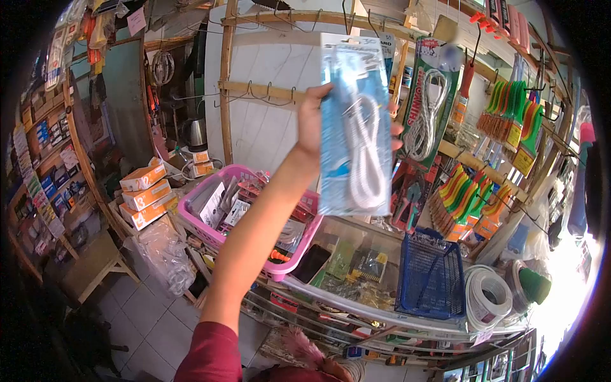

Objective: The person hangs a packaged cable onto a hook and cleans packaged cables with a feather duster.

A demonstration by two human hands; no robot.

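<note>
Packaged cable (pixel 356 130) is pinched in the left grip (pixel 311 125), before a glass counter (pixel 350 299) and wooden rack (pixel 259 90).

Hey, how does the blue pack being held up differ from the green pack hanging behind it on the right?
The blue pack is held in the left hand, while the green pack hangs unheld. The blue pack stands almost upright; the green pack leans, its top to the right. The blue pack looks bigger in the picture than the green pack. Both contain pale, looped cord.
</note>
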